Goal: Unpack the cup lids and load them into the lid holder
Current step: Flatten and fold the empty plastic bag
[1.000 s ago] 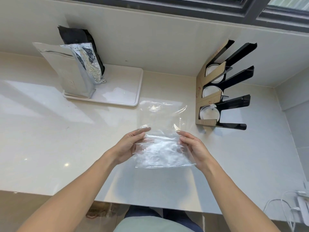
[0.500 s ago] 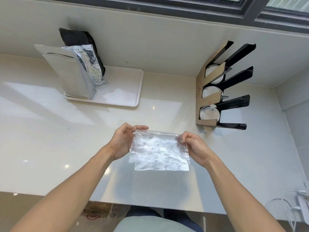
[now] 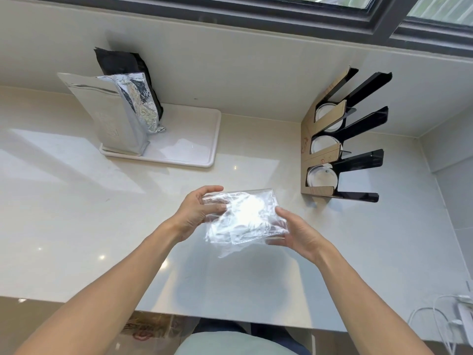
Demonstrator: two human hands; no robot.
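Observation:
A clear, crumpled plastic bag (image 3: 245, 216), folded flat, hangs above the counter between both hands. My left hand (image 3: 197, 213) pinches its upper left edge. My right hand (image 3: 298, 233) grips its lower right side from beneath. What is inside the bag cannot be made out through the glare. The lid holder (image 3: 340, 139), black with brown cardboard fronts, stands at the back right against the wall. White cup lids (image 3: 321, 176) sit in each of its three slots.
A white tray (image 3: 204, 149) at the back left carries a silver foil pouch (image 3: 112, 119) and a black pouch (image 3: 120, 62) standing upright. White cables and a charger (image 3: 458, 316) lie at the counter's right front corner. The counter's front edge runs below my forearms.
The bag, stretched open and longer a second ago, is now folded smaller and lifted. My right hand moved from its top right corner to under its lower right side.

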